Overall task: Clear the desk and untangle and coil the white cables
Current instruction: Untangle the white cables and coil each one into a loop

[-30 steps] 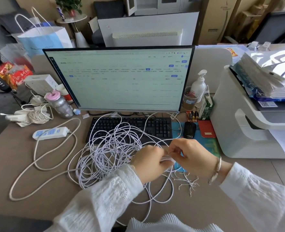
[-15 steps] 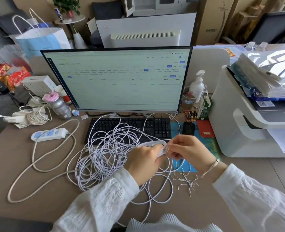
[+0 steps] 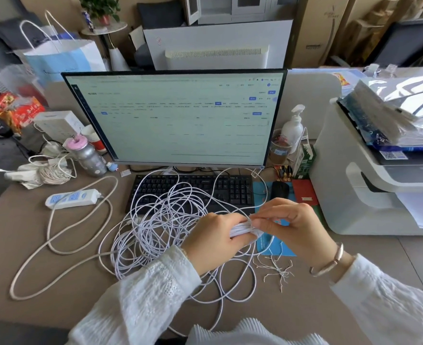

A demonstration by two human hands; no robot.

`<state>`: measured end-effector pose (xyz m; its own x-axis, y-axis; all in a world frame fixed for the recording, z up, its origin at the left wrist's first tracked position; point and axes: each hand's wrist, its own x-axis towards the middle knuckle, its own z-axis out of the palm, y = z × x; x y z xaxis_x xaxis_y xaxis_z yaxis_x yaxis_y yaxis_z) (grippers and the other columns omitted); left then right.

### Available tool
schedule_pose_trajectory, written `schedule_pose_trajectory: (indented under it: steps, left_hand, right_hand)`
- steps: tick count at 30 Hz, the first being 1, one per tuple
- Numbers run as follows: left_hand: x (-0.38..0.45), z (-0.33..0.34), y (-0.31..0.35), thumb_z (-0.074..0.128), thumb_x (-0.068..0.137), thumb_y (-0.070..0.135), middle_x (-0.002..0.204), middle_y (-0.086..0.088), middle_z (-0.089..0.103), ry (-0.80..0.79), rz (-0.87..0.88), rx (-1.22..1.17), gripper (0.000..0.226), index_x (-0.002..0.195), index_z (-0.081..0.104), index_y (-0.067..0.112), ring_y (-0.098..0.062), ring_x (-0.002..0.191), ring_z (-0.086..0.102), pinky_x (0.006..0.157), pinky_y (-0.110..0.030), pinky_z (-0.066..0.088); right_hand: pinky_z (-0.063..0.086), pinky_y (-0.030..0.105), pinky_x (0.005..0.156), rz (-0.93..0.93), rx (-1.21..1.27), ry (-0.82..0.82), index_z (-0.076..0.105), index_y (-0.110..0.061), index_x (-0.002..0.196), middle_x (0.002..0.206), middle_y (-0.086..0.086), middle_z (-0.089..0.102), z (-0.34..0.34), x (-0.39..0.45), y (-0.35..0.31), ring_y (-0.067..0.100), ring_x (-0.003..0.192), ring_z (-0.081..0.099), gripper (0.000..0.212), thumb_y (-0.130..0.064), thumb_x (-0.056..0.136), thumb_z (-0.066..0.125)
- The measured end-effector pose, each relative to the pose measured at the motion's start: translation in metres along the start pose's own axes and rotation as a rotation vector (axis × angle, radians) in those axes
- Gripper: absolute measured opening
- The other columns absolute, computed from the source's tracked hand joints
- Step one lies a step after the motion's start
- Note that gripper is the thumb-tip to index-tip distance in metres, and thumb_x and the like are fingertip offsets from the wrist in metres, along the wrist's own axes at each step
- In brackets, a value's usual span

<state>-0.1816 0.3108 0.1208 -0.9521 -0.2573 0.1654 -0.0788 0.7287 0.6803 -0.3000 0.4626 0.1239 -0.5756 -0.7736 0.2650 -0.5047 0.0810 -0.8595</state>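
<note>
A big tangle of thin white cables (image 3: pixel 155 227) sprawls over the brown desk (image 3: pixel 21 235) and the front of the black keyboard (image 3: pixel 193 190). My left hand (image 3: pixel 212 242) grips a small bundle of coiled white cable (image 3: pixel 242 229) just right of the tangle. My right hand (image 3: pixel 295 225) pinches the same bundle from the right, fingers curled over its top. Loose loops run from the bundle down toward me. A few short twist ties (image 3: pixel 278 270) lie on the desk under my right wrist.
A monitor (image 3: pixel 175 118) stands behind the keyboard. A white power strip (image 3: pixel 72 198) with a thick cord (image 3: pixel 56 247) lies at left, by a silver bottle (image 3: pixel 88 158) and another cable bundle (image 3: pixel 51 171). Mouse (image 3: pixel 279 191), blue mouse pad (image 3: pixel 277 247) and printer (image 3: pixel 369 185) sit at right.
Both hands have risen slightly and shifted right with the cable. The bundle between them has become thicker, and my right hand now sits over its top.
</note>
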Motion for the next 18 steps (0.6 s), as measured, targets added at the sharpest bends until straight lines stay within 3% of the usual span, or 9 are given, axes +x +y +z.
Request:
schedule_pose_trajectory:
  steps: [6,11,14,18]
  left_hand:
    - [-0.002,-0.002,0.004,0.071,0.08,0.043,0.081,-0.001,0.073,-0.043,0.003,0.036,0.047,0.122,0.063,0.023,-0.018,0.068,0.065,0.064,-0.03,0.05]
    - [-0.001,0.001,0.001,0.074,0.079,0.039,0.084,-0.003,0.071,-0.113,-0.096,0.015,0.07,0.142,0.043,0.03,-0.02,0.068,0.062,0.066,-0.034,0.051]
    - [0.002,0.004,-0.002,0.078,0.075,0.03,0.081,-0.004,0.07,-0.114,-0.149,-0.081,0.072,0.139,0.045,0.032,-0.02,0.067,0.062,0.067,-0.034,0.051]
    - [0.009,0.011,-0.012,0.085,0.062,0.034,0.08,0.001,0.071,-0.163,-0.286,-0.319,0.073,0.128,0.053,0.032,-0.012,0.064,0.063,0.068,-0.032,0.055]
  right_hand:
    - [0.051,0.017,0.083,0.061,0.063,-0.074,0.077,-0.031,0.091,0.094,-0.016,0.07,0.0,-0.001,0.006,0.006,0.091,0.067,0.024,-0.043,0.071,0.072]
    - [0.048,0.014,0.087,0.082,0.005,-0.165,0.076,-0.031,0.094,0.096,-0.017,0.071,0.002,-0.003,0.015,0.001,0.093,0.066,0.022,-0.037,0.074,0.072]
    - [0.049,0.017,0.089,0.141,0.066,-0.194,0.076,-0.018,0.098,0.096,-0.012,0.073,0.004,-0.006,0.022,0.002,0.093,0.068,0.028,-0.035,0.076,0.071]
    - [0.055,0.024,0.085,0.244,0.163,-0.23,0.07,-0.016,0.097,0.092,0.001,0.075,0.012,-0.007,0.025,0.011,0.087,0.071,0.011,-0.014,0.086,0.068]
